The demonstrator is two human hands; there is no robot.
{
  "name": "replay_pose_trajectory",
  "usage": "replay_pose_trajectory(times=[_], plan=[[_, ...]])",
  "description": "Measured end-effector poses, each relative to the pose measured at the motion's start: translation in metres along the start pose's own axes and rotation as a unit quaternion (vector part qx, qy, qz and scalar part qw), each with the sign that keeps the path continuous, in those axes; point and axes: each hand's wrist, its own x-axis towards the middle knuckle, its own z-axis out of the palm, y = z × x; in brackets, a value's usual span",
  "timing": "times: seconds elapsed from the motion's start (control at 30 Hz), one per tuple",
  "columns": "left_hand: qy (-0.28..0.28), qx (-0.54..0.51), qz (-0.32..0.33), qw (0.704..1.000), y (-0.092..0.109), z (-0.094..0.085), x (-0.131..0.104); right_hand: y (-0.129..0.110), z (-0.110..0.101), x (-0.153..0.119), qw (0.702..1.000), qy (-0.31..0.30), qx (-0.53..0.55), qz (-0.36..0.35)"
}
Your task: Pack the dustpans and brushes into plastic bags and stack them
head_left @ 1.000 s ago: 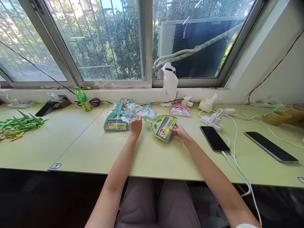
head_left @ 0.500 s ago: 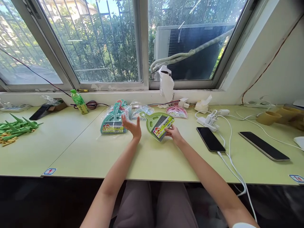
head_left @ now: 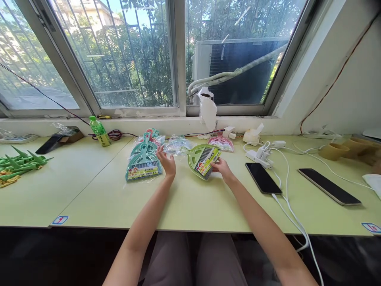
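My right hand grips the right edge of a green dustpan with a grey-bristled brush and a yellow-green label card. The dustpan is tilted above the table, its handle toward the upper left. My left hand is at the right side of a teal dustpan set in clear plastic, thumb apart from the fingers. Its fingertips seem to touch the wrapper. More wrapped sets, teal and red, lie behind that one. Crumpled clear plastic sits between the hands, farther back.
A pink dustpan lies at the back. To the right are a black phone, a power strip with white cables, and a dark tablet-like slab. Leftward stand a green bottle and a pile of green pieces.
The front teal dustpan set has slid toward me. My left hand's spread fingers have come in against its side. The green dustpan has shifted slightly right in my right hand.
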Motion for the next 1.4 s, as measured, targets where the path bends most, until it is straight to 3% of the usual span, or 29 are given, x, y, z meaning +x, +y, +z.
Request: replay_pose_trajectory(times=[0.13, 0.33, 0.47, 0.5, 0.57, 0.67, 0.73, 0.83, 1.03, 1.27, 1.4], plan=[[-0.089, -0.053, 0.009, 0.995, 0.008, 0.002, -0.002, 0.001, -0.004, 0.002, 1.000, -0.005, 0.006, 0.018], [-0.005, -0.033, -0.051, 0.998, 0.010, 0.001, -0.002, 0.007, -0.001, 0.002, 0.998, -0.031, 0.051, 0.015], [0.036, -0.061, -0.147, 0.987, 0.005, -0.002, 0.008, 0.008, 0.001, 0.002, 0.997, -0.045, 0.055, 0.004], [0.023, -0.087, -0.171, 0.981, 0.004, -0.003, 0.012, 0.007, 0.002, 0.001, 0.997, -0.047, 0.053, 0.001], [-0.062, -0.183, -0.200, 0.960, 0.004, -0.004, 0.018, 0.006, 0.003, -0.001, 0.998, -0.046, 0.052, -0.003], [-0.212, -0.322, -0.232, 0.893, 0.005, -0.003, 0.020, 0.004, 0.006, -0.003, 0.998, -0.043, 0.049, -0.008], [-0.263, -0.351, -0.267, 0.858, 0.006, 0.001, 0.014, 0.003, 0.008, -0.004, 0.999, -0.032, 0.040, -0.018], [-0.299, -0.369, -0.286, 0.832, 0.009, 0.010, -0.003, 0.003, 0.011, -0.005, 0.999, -0.012, 0.037, -0.033], [-0.387, -0.405, -0.254, 0.789, 0.028, 0.018, -0.031, 0.002, 0.013, -0.009, 0.998, 0.020, 0.047, -0.046], [-0.345, -0.401, -0.270, 0.804, 0.031, 0.016, -0.030, -0.007, 0.022, -0.015, 0.997, 0.018, 0.019, -0.074], [-0.402, -0.353, -0.285, 0.795, 0.028, 0.015, -0.031, -0.014, 0.023, -0.017, 0.997, 0.002, 0.007, -0.078]])
